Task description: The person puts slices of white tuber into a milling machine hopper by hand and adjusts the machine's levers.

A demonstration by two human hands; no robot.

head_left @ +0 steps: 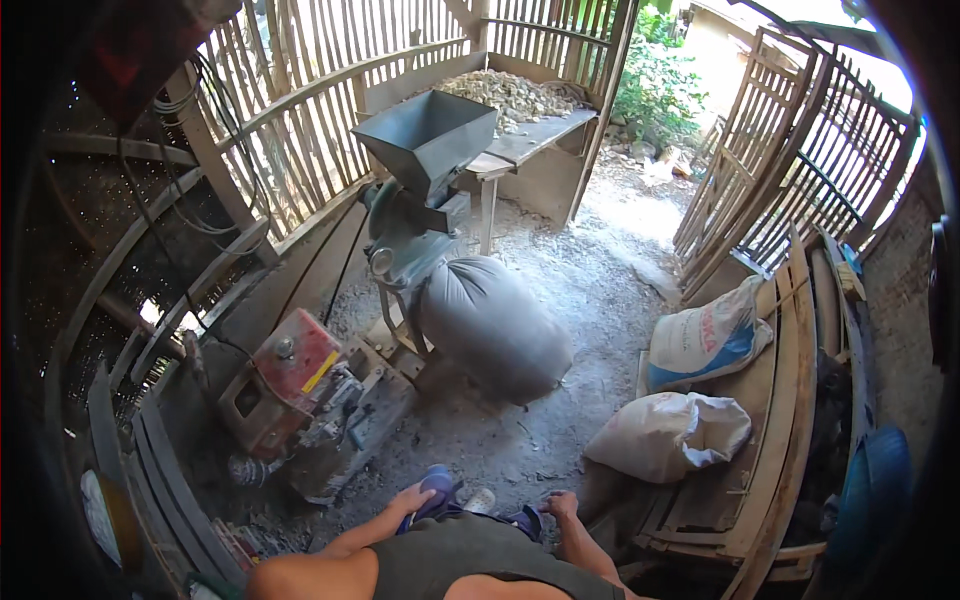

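Note:
My left hand (411, 499) hangs low by my body, its fingers loosely stretched out beside something purple-blue at my leg. On the other side hangs my right hand (563, 504), fingers loosely bent with nothing visible in them. Ahead stands a milling machine (402, 232) with a grey metal hopper (430, 135) on top. A bulging grey cloth bag (495, 328) is joined to its outlet, gathered at the neck and sagging onto the dusty floor. Neither hand touches the machine or the bag.
A red engine (292, 372) sits on the floor at the left. Pale chunks (515, 95) heap on the wooden table (545, 137) behind the mill. Two white sacks (668, 437) rest by wooden planks (780, 420) at the right. A slatted gate (745, 160) stands ajar.

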